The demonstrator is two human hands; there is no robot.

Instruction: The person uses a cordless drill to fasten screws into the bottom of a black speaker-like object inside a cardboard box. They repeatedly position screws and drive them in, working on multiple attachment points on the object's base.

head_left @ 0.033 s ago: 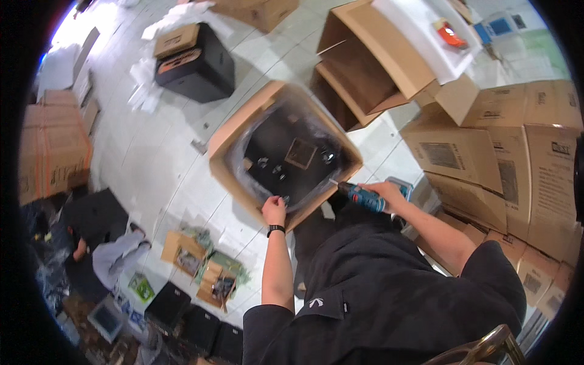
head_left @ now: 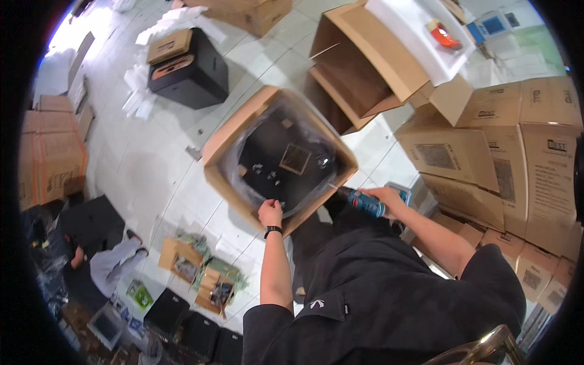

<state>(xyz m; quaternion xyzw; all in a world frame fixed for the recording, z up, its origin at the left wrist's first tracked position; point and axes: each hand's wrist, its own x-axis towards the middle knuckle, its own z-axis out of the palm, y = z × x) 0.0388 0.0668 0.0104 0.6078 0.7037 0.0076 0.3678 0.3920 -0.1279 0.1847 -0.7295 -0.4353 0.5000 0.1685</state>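
Pale tiles cover the floor (head_left: 176,143) of a cluttered room, with cardboard stacked on both sides of you. In front of you stands an open carton (head_left: 234,125), and inside it a black panel (head_left: 261,143) lies with clear plastic (head_left: 316,118) bunched around its edges. A brown-edged square (head_left: 295,159) shows on the panel, and small shiny pieces (head_left: 272,177) sit beside it.

Your left hand (head_left: 271,213) reaches over the near rim of the carton, with a black wristband (head_left: 273,230) on the wrist. Its fingers are drawn together at the panel's near edge; you cannot tell from this view whether they pinch anything. Your right hand (head_left: 387,198) has its fingers wrapped around a blue drill (head_left: 365,203), held just beside the carton's right side, its bit directed toward the rim.

Beyond the carton, to the left, a black box (head_left: 204,76) carries 2 pieces of cardboard. To the right, a tall open box (head_left: 389,52) leans near white foam (head_left: 413,30) with an orange-red item (head_left: 446,36) on it. Down to your left are 2 small open boxes (head_left: 182,263), a green packet (head_left: 140,294) and another person's hand (head_left: 78,257).
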